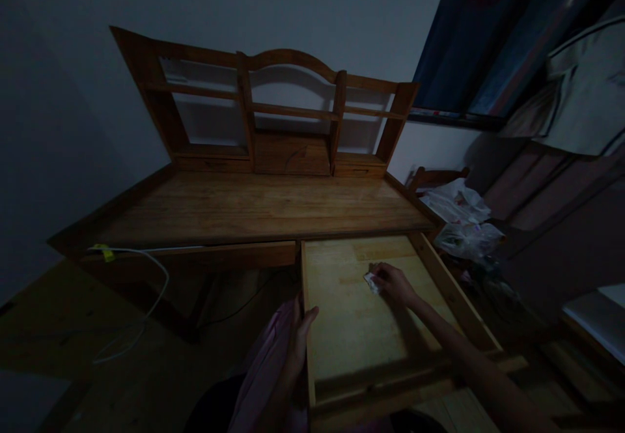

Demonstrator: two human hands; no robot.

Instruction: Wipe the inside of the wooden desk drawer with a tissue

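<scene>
A wooden drawer (336, 329) is pulled out from under the right half of the desk, and its pale bottom shows. My right hand (393, 283) is over that bottom, its fingers closed on a small crumpled white tissue or wipe (372, 282) that touches the wood. What exactly the white piece is cannot be made out in the dim light. My left hand (300, 338) rests against the drawer's left side wall, thumb up at the rim and apart from the fingers, which are partly hidden beside the wall.
The wooden desk (273, 205) carries a shelf unit (293, 112) along the wall. A white cable (163, 270) with a yellow tag hangs over its left front edge. Plastic bags (459, 202) lie on a chair to the right. Clothes (586, 88) hang by the window.
</scene>
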